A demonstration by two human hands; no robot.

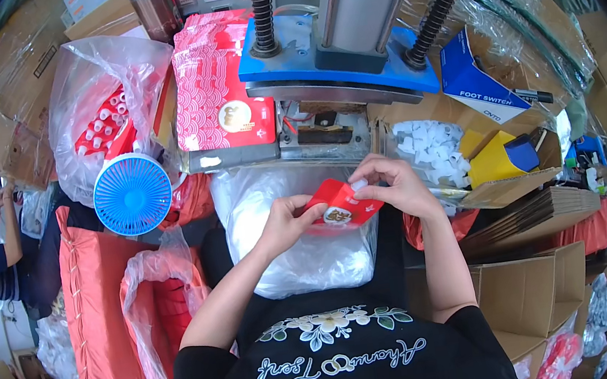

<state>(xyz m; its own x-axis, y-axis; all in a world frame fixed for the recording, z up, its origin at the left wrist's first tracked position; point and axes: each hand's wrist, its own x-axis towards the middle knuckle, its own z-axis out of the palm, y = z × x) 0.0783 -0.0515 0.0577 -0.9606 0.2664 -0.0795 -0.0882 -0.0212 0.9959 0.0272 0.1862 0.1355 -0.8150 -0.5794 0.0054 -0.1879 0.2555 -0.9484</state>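
1. Red pouch (342,207): glossy, flat, round gold label; held above a clear plastic bag (304,251).
2. Left hand (285,222): fingers pinch the pouch's left edge.
3. Right hand (395,185): fingertips grip a white spout (358,184) at its top.
4. Red pouch stack (217,86): beside blue press (333,63).

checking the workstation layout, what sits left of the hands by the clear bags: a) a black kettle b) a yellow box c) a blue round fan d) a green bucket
c: the blue round fan sits left of the hands, which hold a red pouch.
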